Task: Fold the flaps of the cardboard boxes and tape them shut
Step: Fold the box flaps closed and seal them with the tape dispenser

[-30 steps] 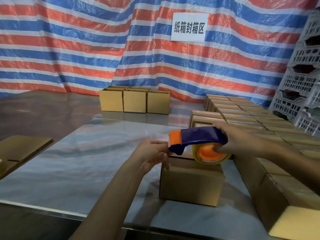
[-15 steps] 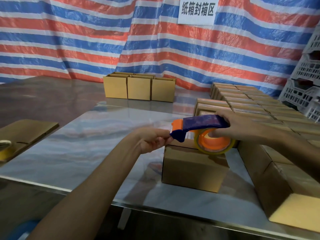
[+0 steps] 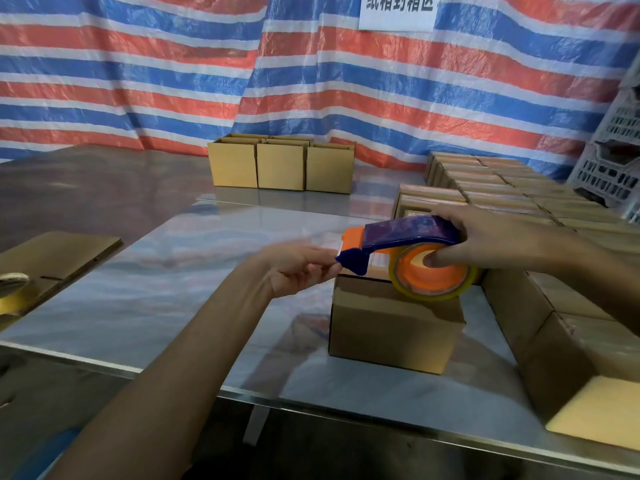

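- Spare tape roll (image 3: pixel 12 284): one, cut off by the left frame edge; only part of its rim shows.
- Flat cardboard sheet (image 3: pixel 65 254): one, lying on the lower surface left of the metal table (image 3: pixel 156 299).
- Open boxes (image 3: pixel 280 168): three in the front row at the far end of the table, touching side by side; rims behind them are partly hidden, so the total is not countable.
- Left hand (image 3: pixel 298 268): blurred by motion. Its fingertips meet the dispenser's nose, just left of the box's top edge. Whether they pinch the tape end cannot be determined.
- Cardboard box (image 3: pixel 391 327): one, upright on the table, directly below the dispenser and both hands. Its top face is largely hidden by the roll.
- Wall sign (image 3: pixel 396 13): one, top cut off; the characters are only partly readable.
- Tape dispenser (image 3: pixel 408 232): one, blue body, orange core. Its clear tape roll (image 3: pixel 433 296) overlaps the box's top edge.
- Right hand (image 3: pixel 495 237): grasps the dispenser, fingers over the handle, thumb in the core.
- Closed boxes (image 3: pixel 519 188): packed rows right of the box, cut off at the frame edge; count uncertain.
- Plastic crates (image 3: pixel 613 168): stacked, cut off at the right edge.
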